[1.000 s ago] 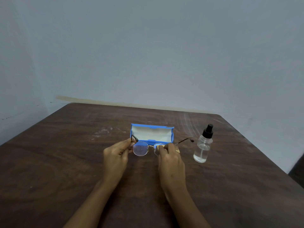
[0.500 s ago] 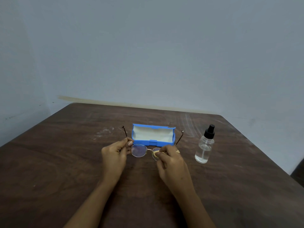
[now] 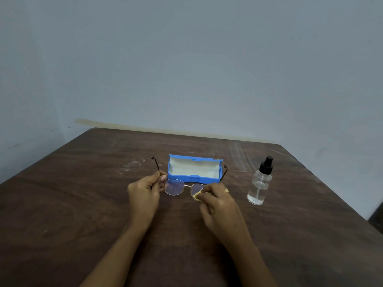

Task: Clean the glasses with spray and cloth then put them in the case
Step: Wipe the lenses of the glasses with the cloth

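Observation:
Thin metal-framed glasses (image 3: 175, 187) are held just above the table, both temples open and pointing away from me. My left hand (image 3: 145, 189) pinches the frame at the left hinge. My right hand (image 3: 217, 200) presses a small yellow cloth (image 3: 196, 195) against the right lens, covering most of that lens. Right behind the glasses lies the blue case (image 3: 194, 169), open, with a pale lining and nothing inside. A clear spray bottle (image 3: 260, 183) with a black nozzle stands upright to the right of my right hand.
Everything rests on a dark brown wooden table (image 3: 83, 204) that ends at a pale wall behind the case. The table's right edge runs diagonally past the bottle. White scuff marks show on the wood near the case.
The glasses have turned so that both temples now point away from me. My right hand shifted slightly toward me with the cloth on the right lens. The left hand holds the same hinge.

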The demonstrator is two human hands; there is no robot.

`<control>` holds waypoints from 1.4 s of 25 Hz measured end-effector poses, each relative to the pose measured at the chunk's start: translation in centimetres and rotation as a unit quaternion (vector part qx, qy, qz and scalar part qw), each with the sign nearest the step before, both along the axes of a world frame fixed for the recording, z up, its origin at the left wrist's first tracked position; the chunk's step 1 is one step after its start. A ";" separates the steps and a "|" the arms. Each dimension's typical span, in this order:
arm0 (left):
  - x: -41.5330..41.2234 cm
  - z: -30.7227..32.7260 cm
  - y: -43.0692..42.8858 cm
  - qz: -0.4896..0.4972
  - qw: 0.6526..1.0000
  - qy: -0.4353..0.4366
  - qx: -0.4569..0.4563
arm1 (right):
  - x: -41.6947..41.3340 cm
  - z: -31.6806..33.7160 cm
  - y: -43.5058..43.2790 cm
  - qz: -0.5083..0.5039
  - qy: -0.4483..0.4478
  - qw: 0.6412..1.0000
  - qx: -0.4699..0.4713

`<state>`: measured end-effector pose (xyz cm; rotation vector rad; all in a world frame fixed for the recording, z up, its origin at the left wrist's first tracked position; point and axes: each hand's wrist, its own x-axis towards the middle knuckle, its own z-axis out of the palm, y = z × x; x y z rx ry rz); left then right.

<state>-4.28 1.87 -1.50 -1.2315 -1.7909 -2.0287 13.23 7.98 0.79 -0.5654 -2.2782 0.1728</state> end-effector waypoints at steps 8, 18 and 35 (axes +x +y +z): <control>0.1 0.0 -0.2 0.029 0.997 0.067 0.007 | -0.7 0.3 -0.8 -0.138 0.014 0.990 0.019; 1.4 0.8 -0.7 0.034 0.985 0.165 -0.019 | -2.0 0.1 -1.3 -0.240 -0.024 0.971 -0.004; 1.7 1.7 -1.5 0.141 0.979 0.131 -0.073 | -1.1 0.1 -0.2 -0.056 0.313 0.944 -0.089</control>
